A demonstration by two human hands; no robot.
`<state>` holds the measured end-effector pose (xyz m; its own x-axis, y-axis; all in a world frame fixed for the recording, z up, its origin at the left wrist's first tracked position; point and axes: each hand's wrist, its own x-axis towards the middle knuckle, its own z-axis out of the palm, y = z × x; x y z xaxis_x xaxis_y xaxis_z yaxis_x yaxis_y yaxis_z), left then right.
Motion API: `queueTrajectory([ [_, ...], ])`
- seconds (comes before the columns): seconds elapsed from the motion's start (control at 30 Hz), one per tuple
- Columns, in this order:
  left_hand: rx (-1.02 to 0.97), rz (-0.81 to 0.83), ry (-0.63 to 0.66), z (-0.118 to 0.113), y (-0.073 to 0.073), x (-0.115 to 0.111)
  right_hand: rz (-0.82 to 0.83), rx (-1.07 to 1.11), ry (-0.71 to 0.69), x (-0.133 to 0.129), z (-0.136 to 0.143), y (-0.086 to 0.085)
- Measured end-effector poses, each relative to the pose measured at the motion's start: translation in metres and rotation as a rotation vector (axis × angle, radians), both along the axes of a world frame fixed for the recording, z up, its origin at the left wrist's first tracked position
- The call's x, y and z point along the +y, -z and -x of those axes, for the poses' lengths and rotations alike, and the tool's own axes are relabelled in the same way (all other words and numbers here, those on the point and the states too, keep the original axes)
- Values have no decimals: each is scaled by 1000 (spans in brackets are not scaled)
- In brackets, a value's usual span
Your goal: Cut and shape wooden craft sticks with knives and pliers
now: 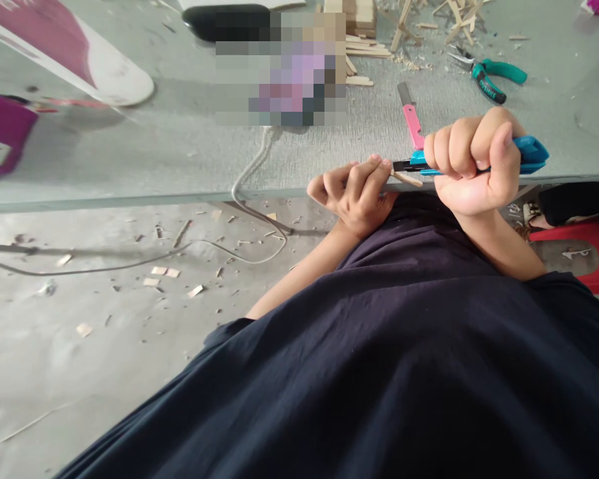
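My right hand point(474, 156) is closed in a fist around a blue utility knife point(532, 154), whose dark front end points left. My left hand point(357, 189) pinches a thin wooden craft stick point(408, 179) at the table's front edge, its free end sticking out to the right. The knife's tip reaches the left fingertips and lies just above the stick; whether it touches the wood I cannot tell. Just beyond my hands lies a pink-handled folding knife point(412, 126) with its blade out. Farther back on the right are pliers point(494, 76) with green and black grips.
Loose craft sticks point(367, 46) and wood bits cover the back of the grey table point(190, 153). A blurred-out object, a black case point(229, 23) and a purple box point(2, 136) stand left. A white cable point(252, 166) hangs over the edge. A red stool point(574, 233) is at right.
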<state>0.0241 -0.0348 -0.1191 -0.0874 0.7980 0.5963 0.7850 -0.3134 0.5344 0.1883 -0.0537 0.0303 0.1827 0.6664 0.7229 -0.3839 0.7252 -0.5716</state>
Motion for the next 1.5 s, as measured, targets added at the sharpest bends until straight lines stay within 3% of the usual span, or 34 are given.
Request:
queueTrajectory([
  [0.13,-6,24,22,0,-3,0,-62,32,-10,6,3,6],
  [0.37,9,66,30,1,-6,0,-7,3,50,17,1,19],
  [0.57,16,-57,-9,1,0,0,-113,29,19,18,3,16],
  [0.73,32,-19,4,2,3,0,-141,-1,8,16,3,13],
  [0.83,65,-78,-22,2,4,0,-157,9,-2,14,3,15],
  [0.93,77,-125,-33,1,3,0,-94,4,24,12,3,17],
  [1.03,38,-65,-9,0,0,-1,-16,4,71,9,3,18],
  [1.17,4,44,16,1,-4,-2,-45,27,84,7,5,15],
  [1.3,43,39,23,4,-2,-1,-76,32,38,0,5,7],
  [1.5,11,9,0,3,-6,-2,65,-139,-75,-27,-8,-7],
])
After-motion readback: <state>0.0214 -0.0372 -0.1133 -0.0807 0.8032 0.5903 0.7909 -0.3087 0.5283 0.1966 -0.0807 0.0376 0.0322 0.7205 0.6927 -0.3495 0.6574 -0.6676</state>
